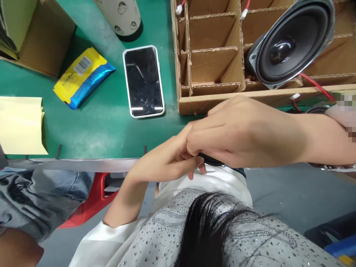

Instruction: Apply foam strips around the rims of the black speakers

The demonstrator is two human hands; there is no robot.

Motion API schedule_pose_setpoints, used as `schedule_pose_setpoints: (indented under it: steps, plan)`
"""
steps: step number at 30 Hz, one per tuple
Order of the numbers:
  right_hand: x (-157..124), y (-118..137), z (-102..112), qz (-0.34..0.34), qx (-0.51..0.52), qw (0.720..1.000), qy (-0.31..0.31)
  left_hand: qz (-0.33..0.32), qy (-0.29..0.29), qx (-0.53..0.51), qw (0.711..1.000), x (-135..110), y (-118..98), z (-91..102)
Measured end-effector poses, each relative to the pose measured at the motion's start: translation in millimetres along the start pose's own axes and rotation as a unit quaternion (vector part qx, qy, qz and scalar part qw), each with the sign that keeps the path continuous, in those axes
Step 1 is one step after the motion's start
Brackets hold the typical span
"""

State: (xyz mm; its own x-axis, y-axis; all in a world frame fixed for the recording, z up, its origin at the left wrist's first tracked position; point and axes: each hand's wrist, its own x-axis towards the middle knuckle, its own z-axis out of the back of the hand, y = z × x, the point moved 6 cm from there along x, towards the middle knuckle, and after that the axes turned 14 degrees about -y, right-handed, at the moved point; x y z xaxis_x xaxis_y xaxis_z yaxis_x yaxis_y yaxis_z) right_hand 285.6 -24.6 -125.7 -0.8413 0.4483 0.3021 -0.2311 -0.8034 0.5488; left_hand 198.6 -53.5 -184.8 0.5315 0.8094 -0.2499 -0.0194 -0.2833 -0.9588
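Note:
My left hand (164, 159) and my right hand (230, 135) meet just inside the table's front edge. Between them they hold a black rounded object (211, 160), mostly hidden by my fingers, so I cannot tell exactly what it is. Beyond my right hand stands a cardboard divider tray (250, 100). A black oval loudspeaker (289, 44) with a chrome rim leans in it, trailing a red wire (317, 86). The metal rim of another round part (317, 109) shows just behind my right forearm.
On the green mat lie a cracked black smartphone (143, 81), a yellow and blue packet (83, 78) and yellow paper (19, 126). A patterned bottle (119, 16) and a cardboard box (39, 40) stand behind them. A red stool (89, 200) sits below the table's metal edge (72, 165).

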Motion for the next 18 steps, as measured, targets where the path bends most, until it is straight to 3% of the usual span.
schedule_pose_setpoints:
  steps: [5, 13, 18]
  plan:
    - [-5, 2, -2, 0.037, -0.018, 0.998, -0.037, -0.026, -0.031, 0.015, 0.999, -10, 5, -5.2]
    - [-6, 2, -7, 0.008, 0.016, 1.000, -0.020, 0.027, -0.096, -0.082, 0.992, -25, 17, -15.2]
    - [-5, 2, -14, 0.006, 0.037, 0.999, -0.008, 0.047, -0.114, -0.086, 0.989, -29, 26, -19.6]
